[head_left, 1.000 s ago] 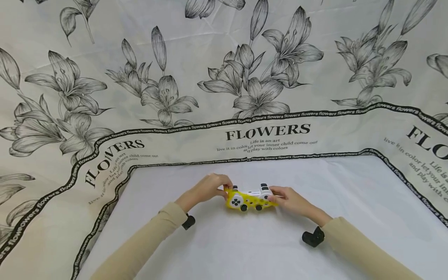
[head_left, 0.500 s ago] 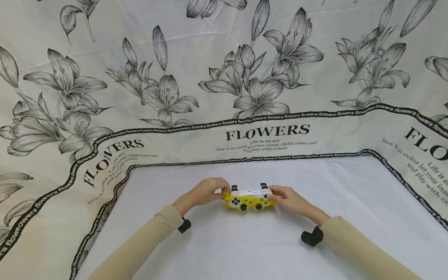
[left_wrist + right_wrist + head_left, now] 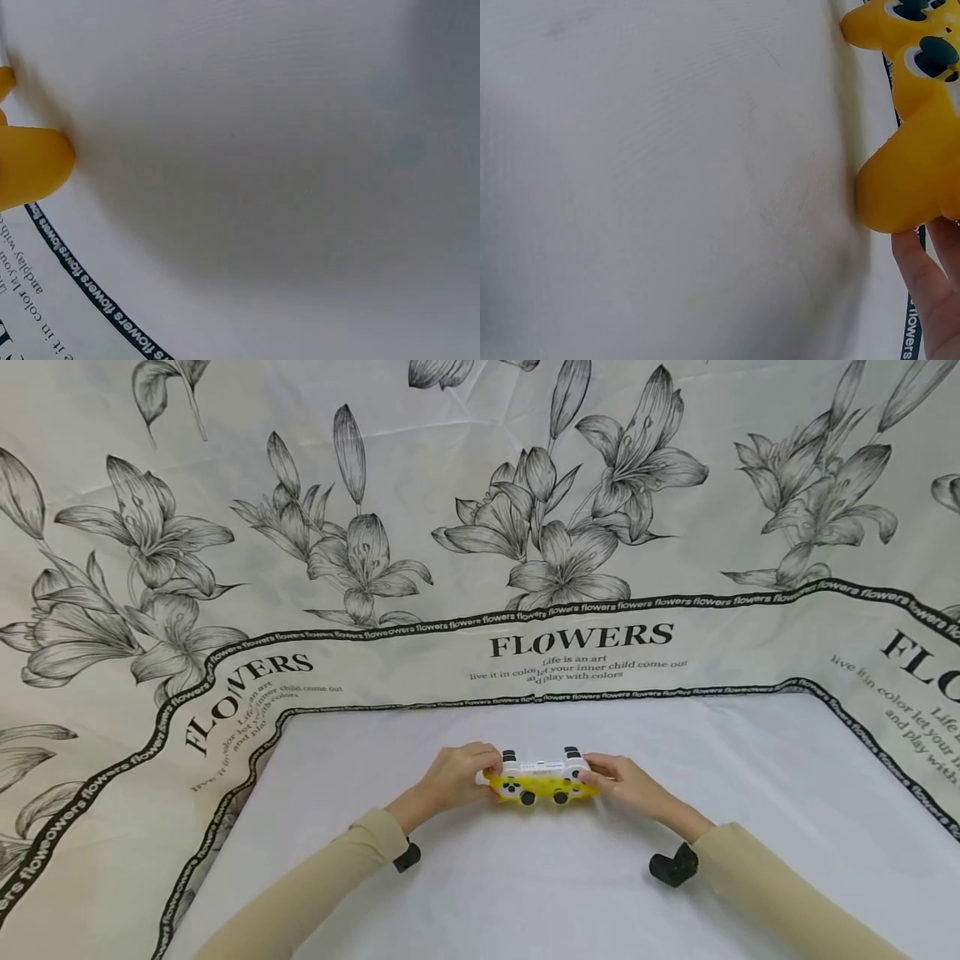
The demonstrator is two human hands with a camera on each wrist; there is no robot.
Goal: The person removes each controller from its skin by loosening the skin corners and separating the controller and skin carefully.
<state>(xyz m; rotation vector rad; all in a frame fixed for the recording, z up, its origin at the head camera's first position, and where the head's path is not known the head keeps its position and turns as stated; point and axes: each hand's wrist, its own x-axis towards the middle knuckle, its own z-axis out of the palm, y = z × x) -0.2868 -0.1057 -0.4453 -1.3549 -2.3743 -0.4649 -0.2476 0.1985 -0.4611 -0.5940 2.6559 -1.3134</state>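
Note:
A white game controller [image 3: 542, 768] in a yellow rubbery cover [image 3: 573, 788] is held between both hands above the white cloth. Its white back edge with black shoulder buttons shows above the cover, and two black thumbsticks face the wearer. My left hand [image 3: 459, 775] grips the controller's left end, fingers curled at the cover's corner. At the other end, my right hand [image 3: 628, 785] holds the right grip between thumb and fingers. The left wrist view catches only a yellow handle [image 3: 34, 165] at its left edge. In the right wrist view, fingertips [image 3: 915, 262] touch the cover's rounded handle [image 3: 900, 184].
White cloth [image 3: 525, 885] covers the table. Behind it hangs a curtain [image 3: 390, 668] with black flower drawings and lettering. A black wrist device [image 3: 673, 866] sits under the right wrist, another black one [image 3: 407, 857] under the left.
The controller has tilted so its back edge shows more and its button face less. The left hand has shifted slightly at its end; the right hand keeps its hold.

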